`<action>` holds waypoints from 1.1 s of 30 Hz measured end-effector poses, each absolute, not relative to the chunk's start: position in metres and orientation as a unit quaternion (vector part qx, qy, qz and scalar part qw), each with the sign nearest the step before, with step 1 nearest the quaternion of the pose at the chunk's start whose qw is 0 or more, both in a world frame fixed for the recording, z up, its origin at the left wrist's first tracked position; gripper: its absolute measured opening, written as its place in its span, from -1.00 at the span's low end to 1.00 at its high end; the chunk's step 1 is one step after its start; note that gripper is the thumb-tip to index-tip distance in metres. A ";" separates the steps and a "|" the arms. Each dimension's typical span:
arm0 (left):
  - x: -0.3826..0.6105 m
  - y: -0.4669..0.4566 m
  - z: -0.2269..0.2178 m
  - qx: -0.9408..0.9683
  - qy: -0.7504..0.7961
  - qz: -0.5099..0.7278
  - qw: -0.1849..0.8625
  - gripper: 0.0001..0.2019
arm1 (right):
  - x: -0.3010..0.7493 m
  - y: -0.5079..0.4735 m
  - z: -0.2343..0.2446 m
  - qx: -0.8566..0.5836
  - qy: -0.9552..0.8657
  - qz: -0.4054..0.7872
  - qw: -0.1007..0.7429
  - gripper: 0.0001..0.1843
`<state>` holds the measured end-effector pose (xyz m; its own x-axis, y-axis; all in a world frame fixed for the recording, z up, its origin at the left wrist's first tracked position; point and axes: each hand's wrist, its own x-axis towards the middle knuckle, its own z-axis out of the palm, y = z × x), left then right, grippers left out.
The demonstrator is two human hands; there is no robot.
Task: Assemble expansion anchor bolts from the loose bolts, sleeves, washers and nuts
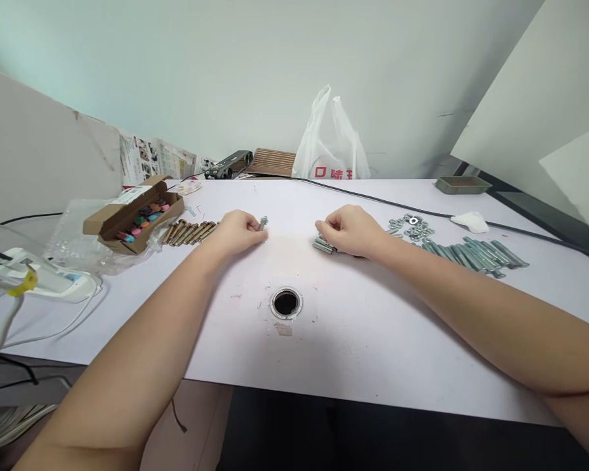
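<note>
Between the thumb and fingers of my left hand is a small silver bolt held upright, its top showing above the fingertips. Beside that hand, on its left, lies a row of brass-coloured bolts. My right hand is closed with thumb and forefinger together, just above short silver metal sleeves. Whatever those fingers may hold is hidden. Right of it are a pile of silver nuts and washers and a row of long silver metal sleeves or bolts.
A round cable hole opens in the white table. At left are a cardboard box of colourful pieces and a white power strip. A black cable crosses behind; a green tray and white plastic bag stand farther back.
</note>
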<state>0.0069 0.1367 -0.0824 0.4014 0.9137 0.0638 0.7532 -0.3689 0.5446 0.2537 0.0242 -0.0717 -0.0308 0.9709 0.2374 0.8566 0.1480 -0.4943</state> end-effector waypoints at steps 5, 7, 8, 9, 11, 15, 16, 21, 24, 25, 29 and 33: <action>-0.016 0.155 -0.072 0.745 0.655 0.083 0.091 -0.69 | 0.260 0.029 -0.078 -0.647 -0.746 0.059 0.144 -0.73; -0.019 0.157 -0.070 0.722 0.687 0.053 0.066 -0.67 | 0.259 0.029 -0.081 -0.643 -0.755 0.062 0.110 -0.72; -0.019 0.157 -0.070 0.716 0.695 0.041 0.055 -0.66 | 0.259 0.029 -0.083 -0.641 -0.759 0.064 0.096 -0.71; -0.020 0.156 -0.069 0.712 0.700 0.033 0.045 -0.65 | 0.258 0.029 -0.083 -0.639 -0.762 0.067 0.086 -0.68; -0.020 0.154 -0.068 0.714 0.699 0.029 0.027 -0.67 | 0.257 0.028 -0.082 -0.635 -0.765 0.072 0.076 -0.66; -0.016 0.147 -0.065 0.718 0.693 0.062 -0.012 -0.69 | 0.264 0.027 -0.069 -0.631 -0.762 0.124 0.079 -0.71; -0.013 0.143 -0.064 0.717 0.691 0.084 -0.014 -0.66 | 0.268 0.026 -0.063 -0.633 -0.755 0.152 0.077 -0.72; 0.015 0.112 -0.057 0.768 0.590 0.232 0.087 -0.65 | 0.285 0.021 -0.035 -0.632 -0.732 0.252 0.034 -0.76; 0.031 0.096 -0.059 0.812 0.504 0.249 0.155 -0.64 | 0.284 0.017 -0.028 -0.613 -0.744 0.258 0.062 -0.76; 0.035 0.094 -0.062 0.825 0.478 0.247 0.174 -0.63 | 0.281 0.017 -0.028 -0.604 -0.749 0.261 0.080 -0.76; 0.037 0.096 -0.073 0.849 0.430 0.210 0.225 -0.61 | 0.278 0.017 -0.021 -0.594 -0.756 0.243 0.127 -0.77; 0.029 0.108 -0.080 0.837 0.445 0.192 0.253 -0.63 | 0.309 0.015 -0.005 -0.682 -0.690 0.210 0.123 -0.77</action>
